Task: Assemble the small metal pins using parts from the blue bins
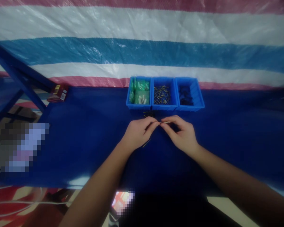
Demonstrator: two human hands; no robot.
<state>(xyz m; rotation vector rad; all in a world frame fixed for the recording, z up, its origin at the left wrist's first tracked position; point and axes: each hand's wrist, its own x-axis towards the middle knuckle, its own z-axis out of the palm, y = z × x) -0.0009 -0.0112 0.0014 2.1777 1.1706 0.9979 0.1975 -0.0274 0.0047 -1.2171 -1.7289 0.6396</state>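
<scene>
My left hand [139,132] and my right hand [181,134] meet fingertip to fingertip over the blue table [85,138], just in front of three blue bins. Both pinch a small thin pin [165,122] between thumb and fingers; the piece is too small to make out clearly. A few dark pins [148,113] lie on the cloth just beyond my fingers, and one thin pin [146,143] lies under my left hand. The middle bin [163,94] holds several slim dark and gold pins.
The left bin [139,92] holds green and white parts, the right bin [188,94] dark blue parts. A small red box [59,92] lies at the table's far left. A striped tarp [142,41] hangs behind. A blue frame [16,75] stands at left.
</scene>
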